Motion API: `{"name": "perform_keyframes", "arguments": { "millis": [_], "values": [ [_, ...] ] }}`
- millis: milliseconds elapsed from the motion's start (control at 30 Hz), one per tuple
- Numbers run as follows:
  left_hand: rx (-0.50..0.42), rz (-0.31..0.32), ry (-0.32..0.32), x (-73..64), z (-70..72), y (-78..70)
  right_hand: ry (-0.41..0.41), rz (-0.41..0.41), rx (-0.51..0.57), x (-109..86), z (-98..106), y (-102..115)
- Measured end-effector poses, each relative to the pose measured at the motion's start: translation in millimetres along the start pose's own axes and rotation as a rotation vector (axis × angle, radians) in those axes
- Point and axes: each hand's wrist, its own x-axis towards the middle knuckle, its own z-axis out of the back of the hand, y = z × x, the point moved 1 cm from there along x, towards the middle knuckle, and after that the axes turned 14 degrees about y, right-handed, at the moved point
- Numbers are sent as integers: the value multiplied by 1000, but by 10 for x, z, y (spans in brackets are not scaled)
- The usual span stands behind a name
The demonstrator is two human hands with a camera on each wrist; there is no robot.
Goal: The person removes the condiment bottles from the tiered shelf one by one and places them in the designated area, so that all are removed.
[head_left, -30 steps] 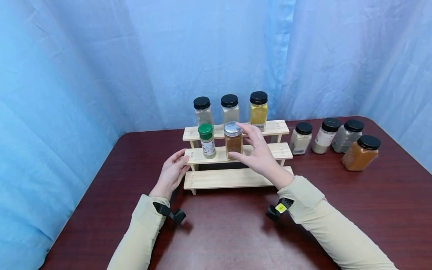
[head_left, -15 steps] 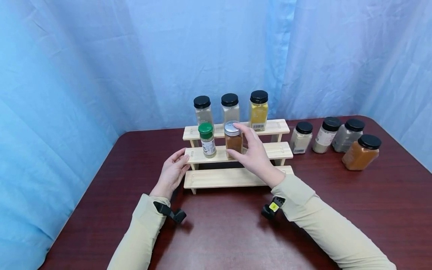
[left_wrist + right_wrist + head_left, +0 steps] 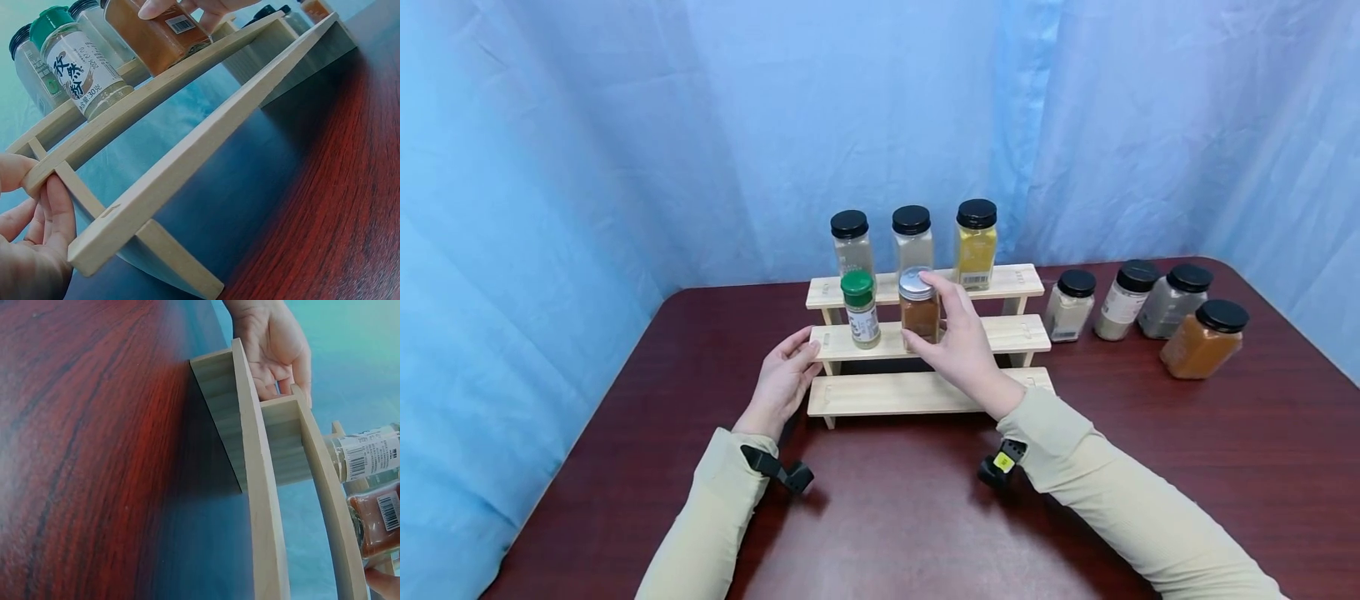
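My left hand [image 3: 778, 387] pinches the left end of the middle shelf of a three-tier wooden rack [image 3: 895, 394], with the thumb above and fingers below, as the left wrist view shows. On that shelf my right hand [image 3: 966, 350] holds a square spice jar [image 3: 920, 317] of reddish-brown powder with a silver lid, index finger at the lid and thumb low on the front. Left of it, a green-capped spice bottle [image 3: 861, 310] with a white label stands upright. Only fingertips [image 3: 384, 584] of the right hand show in the right wrist view.
Three black-lidded jars stand on the top shelf, the right one a yellow jar [image 3: 976, 246]. Right of the rack, several black-lidded jars are on the dark red table [image 3: 880, 517], among them an orange-brown jar [image 3: 1202, 342]. A blue curtain [image 3: 850, 100] hangs behind.
My right hand and wrist have shifted slightly left, closing in around the silver-lidded jar, which stays in about the same spot on the shelf. The left hand keeps its place on the rack.
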Motion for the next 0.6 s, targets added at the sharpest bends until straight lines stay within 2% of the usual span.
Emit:
{"name": "perform_keyframes", "arguments": {
  "millis": [200,433,600],
  "values": [
    [-4,-15,7,-2,2,-12,-17,8,-5,4,-21,9],
    [2,-11,9,8,3,-1,-56,77,31,-29,-48,2],
    [4,-9,10,7,0,11,-89,53,103,-58,-32,-38]
  ]
}}
